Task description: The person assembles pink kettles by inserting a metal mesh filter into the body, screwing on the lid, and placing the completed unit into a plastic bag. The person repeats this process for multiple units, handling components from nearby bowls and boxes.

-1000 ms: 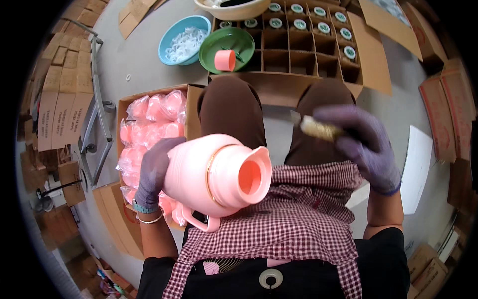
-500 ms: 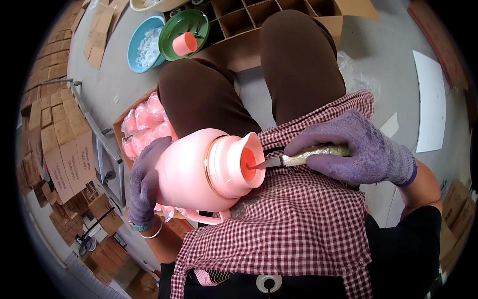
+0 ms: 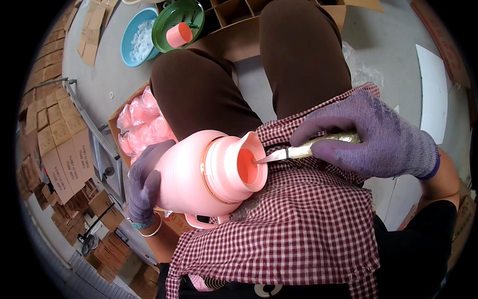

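A pink vacuum jug (image 3: pixel 186 167) lies on its side across my lap, its spout facing right and its handle down toward my apron (image 3: pixel 298 219). My left hand (image 3: pixel 147 182), in a purple glove, wraps round the jug's base end. In my right hand (image 3: pixel 368 137), also gloved, is a knife (image 3: pixel 298 151) with a wrapped, yellowish handle. The blade's tip sits at the mouth of the jug, against the orange-pink inner wall; whether it touches cannot be made out.
By my left knee a carton holds plastic-wrapped pink parts (image 3: pixel 144 122). Ahead stand a blue basin (image 3: pixel 130 50) of white rings and a green basin (image 3: pixel 162 37) with a pink cup (image 3: pixel 179 35). Beyond my knees is a divided carton (image 3: pixel 234 42). Stacked boxes (image 3: pixel 62 149) line the left.
My right hand has shifted slightly right, and more of the blade shows outside the jug's mouth. The jug stays in my left hand, turned a little. The whole view has shifted slightly.
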A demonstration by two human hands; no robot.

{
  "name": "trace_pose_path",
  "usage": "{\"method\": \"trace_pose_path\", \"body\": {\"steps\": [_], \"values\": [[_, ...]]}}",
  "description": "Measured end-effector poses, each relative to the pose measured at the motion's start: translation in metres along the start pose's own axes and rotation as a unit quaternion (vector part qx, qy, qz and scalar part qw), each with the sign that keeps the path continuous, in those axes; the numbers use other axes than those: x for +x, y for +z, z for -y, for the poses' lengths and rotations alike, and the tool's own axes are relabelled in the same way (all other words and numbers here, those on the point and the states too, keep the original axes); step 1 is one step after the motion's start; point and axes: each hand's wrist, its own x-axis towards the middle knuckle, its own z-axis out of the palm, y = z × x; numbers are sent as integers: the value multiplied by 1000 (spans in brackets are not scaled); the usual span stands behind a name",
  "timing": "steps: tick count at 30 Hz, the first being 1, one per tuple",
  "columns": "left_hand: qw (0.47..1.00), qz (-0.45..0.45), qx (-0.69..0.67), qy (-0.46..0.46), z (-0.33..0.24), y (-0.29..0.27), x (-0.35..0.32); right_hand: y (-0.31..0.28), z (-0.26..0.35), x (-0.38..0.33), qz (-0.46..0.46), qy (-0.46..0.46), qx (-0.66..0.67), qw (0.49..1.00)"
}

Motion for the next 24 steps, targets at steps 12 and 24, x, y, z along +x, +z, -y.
{"method": "trace_pose_path", "body": {"steps": [12, 24], "values": [[999, 23, -41, 20, 6, 1, 4, -12, 6, 17, -86, -219, -243, 941], [976, 115, 113, 147, 8, 13, 10, -16, -14, 28, -77, -218, -118, 966]]}}
